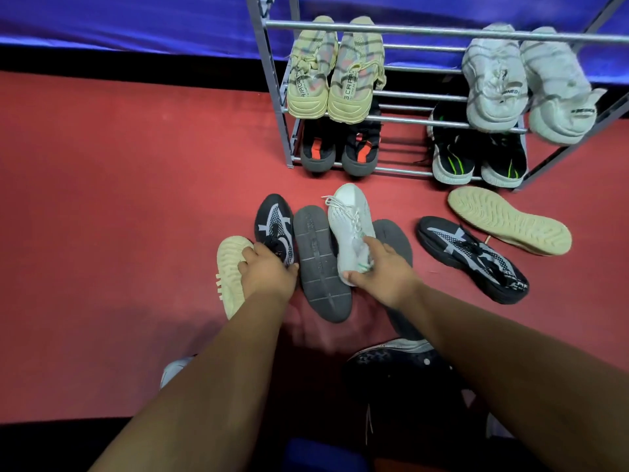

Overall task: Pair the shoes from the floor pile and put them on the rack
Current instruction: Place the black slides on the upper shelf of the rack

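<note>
On the red floor lies a loose pile of shoes. My left hand (267,270) grips the heel of a black-and-grey shoe (274,223), beside a cream shoe (229,277) lying on its side. My right hand (379,270) holds the heel of a white laced shoe (349,223). Between them a dark grey shoe (321,264) lies sole up, and another grey sole (394,240) shows under my right hand. To the right lie a second black-and-grey shoe (473,260) and a cream shoe turned sole up (510,219). The metal rack (401,120) stands behind.
The rack holds a cream pair (335,69) and a white pair (524,83) on top, with a black-orange pair (340,148) and a black-green pair (476,158) below. Bare bars show in each shelf's middle. A blue curtain (136,25) hangs behind. A white shoe (177,369) peeks out under my left forearm.
</note>
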